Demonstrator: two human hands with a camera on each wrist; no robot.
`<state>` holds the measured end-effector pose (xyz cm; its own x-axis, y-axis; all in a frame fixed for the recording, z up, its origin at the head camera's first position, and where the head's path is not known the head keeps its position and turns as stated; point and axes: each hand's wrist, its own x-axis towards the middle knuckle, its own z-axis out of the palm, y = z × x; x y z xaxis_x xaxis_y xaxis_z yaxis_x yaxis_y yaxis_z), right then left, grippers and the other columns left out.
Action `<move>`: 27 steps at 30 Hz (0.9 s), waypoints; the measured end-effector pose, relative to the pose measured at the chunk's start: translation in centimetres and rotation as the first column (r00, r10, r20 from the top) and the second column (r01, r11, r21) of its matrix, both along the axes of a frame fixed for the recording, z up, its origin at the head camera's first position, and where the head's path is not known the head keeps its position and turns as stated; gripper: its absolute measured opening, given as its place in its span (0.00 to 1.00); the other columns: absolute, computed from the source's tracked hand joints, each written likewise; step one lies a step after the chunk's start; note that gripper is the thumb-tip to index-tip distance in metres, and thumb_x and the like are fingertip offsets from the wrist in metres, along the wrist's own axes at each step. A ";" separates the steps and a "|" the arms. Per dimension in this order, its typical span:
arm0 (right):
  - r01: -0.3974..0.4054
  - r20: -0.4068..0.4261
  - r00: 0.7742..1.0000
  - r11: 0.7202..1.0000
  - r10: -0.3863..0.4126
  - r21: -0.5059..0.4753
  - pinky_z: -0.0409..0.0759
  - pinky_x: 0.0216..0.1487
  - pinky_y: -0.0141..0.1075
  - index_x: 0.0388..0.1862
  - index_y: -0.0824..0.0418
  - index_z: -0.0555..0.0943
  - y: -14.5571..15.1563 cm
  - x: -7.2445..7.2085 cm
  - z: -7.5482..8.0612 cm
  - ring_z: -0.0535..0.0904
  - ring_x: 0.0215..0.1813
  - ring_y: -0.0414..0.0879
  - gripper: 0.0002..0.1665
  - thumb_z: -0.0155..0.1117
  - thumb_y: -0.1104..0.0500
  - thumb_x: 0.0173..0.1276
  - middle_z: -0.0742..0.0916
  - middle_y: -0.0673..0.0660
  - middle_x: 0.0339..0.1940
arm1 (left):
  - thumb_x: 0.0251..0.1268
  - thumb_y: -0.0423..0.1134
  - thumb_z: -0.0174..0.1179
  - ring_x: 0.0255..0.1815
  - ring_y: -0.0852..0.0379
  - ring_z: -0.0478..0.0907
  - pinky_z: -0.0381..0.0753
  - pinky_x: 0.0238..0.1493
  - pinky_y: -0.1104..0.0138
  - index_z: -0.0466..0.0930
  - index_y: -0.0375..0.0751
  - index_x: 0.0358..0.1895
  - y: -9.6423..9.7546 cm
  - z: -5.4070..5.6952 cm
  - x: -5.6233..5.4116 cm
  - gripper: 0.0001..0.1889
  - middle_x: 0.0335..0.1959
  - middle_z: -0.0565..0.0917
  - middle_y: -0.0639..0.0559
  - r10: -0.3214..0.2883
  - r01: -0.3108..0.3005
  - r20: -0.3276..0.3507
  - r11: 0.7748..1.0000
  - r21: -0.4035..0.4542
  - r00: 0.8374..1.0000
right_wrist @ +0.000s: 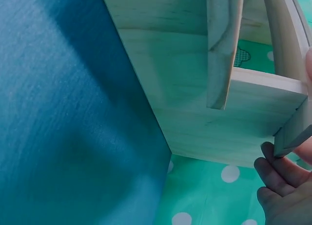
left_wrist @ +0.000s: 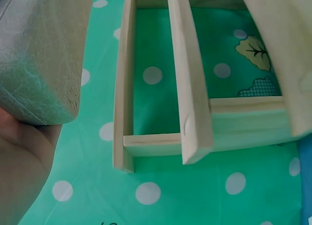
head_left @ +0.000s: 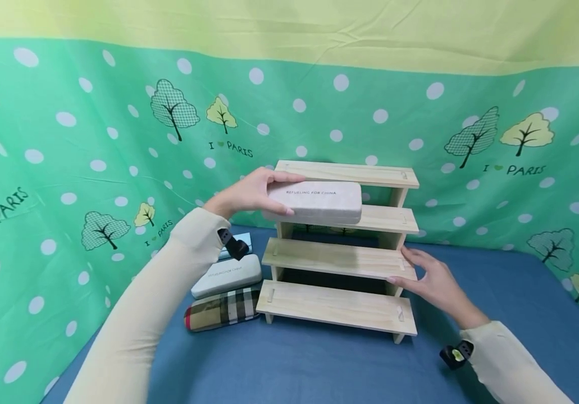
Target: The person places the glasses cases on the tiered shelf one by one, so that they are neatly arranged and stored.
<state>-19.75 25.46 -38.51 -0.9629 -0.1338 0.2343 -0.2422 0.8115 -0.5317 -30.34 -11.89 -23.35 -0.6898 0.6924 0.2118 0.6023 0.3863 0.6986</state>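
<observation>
My left hand [head_left: 254,193] grips a pale grey glasses case [head_left: 319,201] by its left end, thumb in front and fingers over the back. Printed lettering runs along its top. The case is held in front of the upper two boards of a wooden stepped rack [head_left: 337,306]; in the left wrist view the glasses case [left_wrist: 44,54] appears apart from the wood. My right hand [head_left: 433,280] holds the right end of the rack's second board from the bottom, with the thumb on top. In the right wrist view, several right-hand fingers [right_wrist: 280,173] curl beside that board's end.
Left of the rack lie a plaid case [head_left: 220,310], a white glasses case [head_left: 227,276] and a light blue item [head_left: 242,241] partly hidden by my wrist. Blue cloth [head_left: 289,370] covers the table. A green dotted curtain [head_left: 340,112] hangs behind.
</observation>
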 end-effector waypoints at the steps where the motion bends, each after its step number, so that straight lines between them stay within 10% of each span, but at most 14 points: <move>1: -0.001 0.002 1.000 1.000 0.001 0.002 0.67 0.54 0.62 0.69 0.69 0.63 0.1 0.0 0.0 0.64 0.63 0.70 0.52 0.71 0.42 0.54 0.69 0.74 0.65 | 0.45 0.39 0.73 0.48 0.54 0.71 0.70 0.47 0.63 0.73 0.46 0.64 0.2 0.1 -0.2 0.36 0.58 0.77 0.49 0.006 -0.006 -0.002 1.000 -0.002 1.000; 27: 0.001 -0.024 1.000 1.000 0.000 0.013 0.70 0.52 0.61 0.69 0.67 0.64 0.4 -0.2 -0.4 0.67 0.61 0.70 0.52 0.71 0.40 0.54 0.70 0.73 0.65 | 0.47 0.39 0.72 0.50 0.56 0.72 0.68 0.53 0.62 0.73 0.46 0.64 4.8 1.9 -5.9 0.35 0.59 0.77 0.52 0.016 -0.016 0.074 1.000 0.008 0.997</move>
<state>-19.95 25.84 -38.96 -0.9571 -0.1364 0.2554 -0.2542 0.8182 -0.5157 -36.27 -7.13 -21.45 -0.7147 0.6796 0.1655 0.5426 0.3895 0.7442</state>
